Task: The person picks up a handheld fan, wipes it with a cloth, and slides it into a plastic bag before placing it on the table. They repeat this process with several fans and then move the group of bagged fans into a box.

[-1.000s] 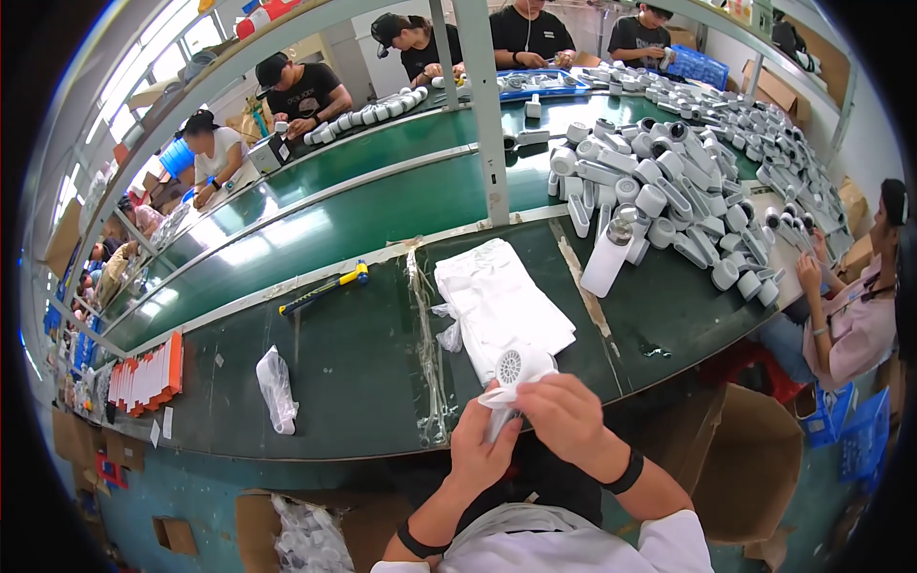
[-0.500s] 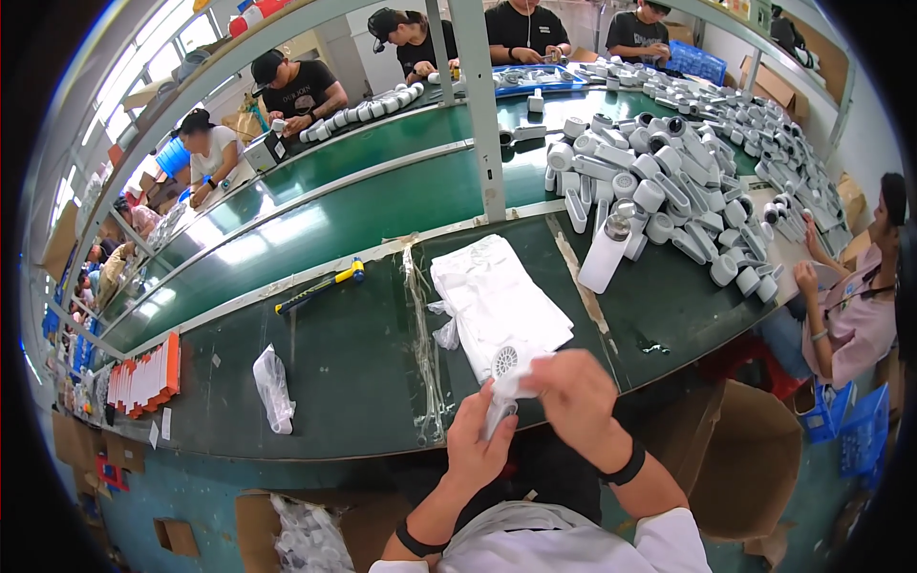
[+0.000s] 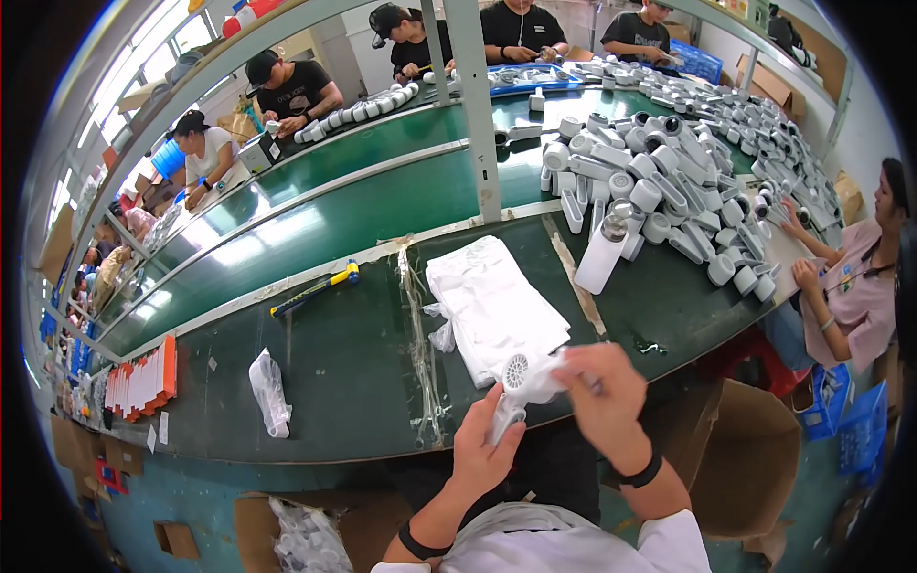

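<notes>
My left hand is closed around the handle of a small white handheld device with a round spoked grille, like a fan or dryer. It is held upright over the table's near edge. Beside the grille, my right hand pinches a thin, soft white sheet that touches the device; whether it is cloth or a plastic bag I cannot tell. Just beyond both hands lies a stack of thin white sheets, with crumpled clear plastic at its left side.
At left lie a bagged white device, a yellow-and-black hammer and orange-edged cards. A white bottle stands before a large pile of grey-white devices. Cardboard boxes sit below; several co-workers work around the tables.
My right hand has moved right and slightly down, drawing the white sheet away from the grille. The device has shifted slightly right, and more of its head shows.
</notes>
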The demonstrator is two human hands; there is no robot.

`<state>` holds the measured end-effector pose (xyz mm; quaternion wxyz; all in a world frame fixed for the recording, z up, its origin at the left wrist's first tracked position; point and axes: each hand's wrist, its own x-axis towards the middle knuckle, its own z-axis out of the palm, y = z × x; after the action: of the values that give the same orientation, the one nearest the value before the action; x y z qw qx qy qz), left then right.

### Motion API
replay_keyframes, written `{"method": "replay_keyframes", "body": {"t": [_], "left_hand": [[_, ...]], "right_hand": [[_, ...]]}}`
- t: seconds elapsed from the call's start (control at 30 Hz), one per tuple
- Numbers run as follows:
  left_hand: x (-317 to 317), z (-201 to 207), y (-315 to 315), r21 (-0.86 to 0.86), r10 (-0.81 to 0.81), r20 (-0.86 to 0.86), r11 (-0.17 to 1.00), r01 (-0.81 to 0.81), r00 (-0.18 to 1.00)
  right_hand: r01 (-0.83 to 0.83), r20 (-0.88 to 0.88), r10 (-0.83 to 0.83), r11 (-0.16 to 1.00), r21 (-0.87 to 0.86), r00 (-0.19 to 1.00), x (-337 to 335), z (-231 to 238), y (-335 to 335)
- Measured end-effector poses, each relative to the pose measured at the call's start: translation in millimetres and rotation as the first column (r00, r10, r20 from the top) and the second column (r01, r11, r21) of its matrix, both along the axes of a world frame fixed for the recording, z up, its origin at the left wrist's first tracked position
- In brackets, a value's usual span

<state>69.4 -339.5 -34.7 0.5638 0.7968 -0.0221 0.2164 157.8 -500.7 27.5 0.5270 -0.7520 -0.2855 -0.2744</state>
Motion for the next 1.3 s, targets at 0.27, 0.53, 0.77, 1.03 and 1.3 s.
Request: {"method": "replay_keyframes", "body": {"t": [0.27,0.53,0.77,1.03,1.3], "left_hand": [[-0.6,-22.0,10.1,-0.139,0.053,-0.109,0.988,-0.068,0.993],[-7.9,-38.7,64.5,-0.591,0.049,-0.186,0.792,-0.151,0.981],[-20.3,-45.7,139.0,-0.614,0.232,-0.079,0.755,-0.231,0.969],[-22.1,-73.2,158.7,-0.659,0.178,-0.117,0.722,-0.211,0.977],[-20.9,-66.4,151.8,-0.545,0.184,-0.17,0.801,-0.248,0.968]], "right_hand": [[-0.091,0.248,0.113,0.991,-0.101,0.962,-5.4,-27.2,6.8],[0.255,-0.05,-0.3,0.88,-0.401,0.953,71.6,-63.3,-97.8],[0.291,-0.328,-0.392,0.903,-0.316,0.859,114.4,-32.1,-103.1],[-0.001,-0.396,-0.482,0.633,-0.774,0.782,126.9,-70.5,-102.9],[0.423,-0.304,-0.443,0.896,-0.131,0.843,163.3,-66.7,-98.7]]}}
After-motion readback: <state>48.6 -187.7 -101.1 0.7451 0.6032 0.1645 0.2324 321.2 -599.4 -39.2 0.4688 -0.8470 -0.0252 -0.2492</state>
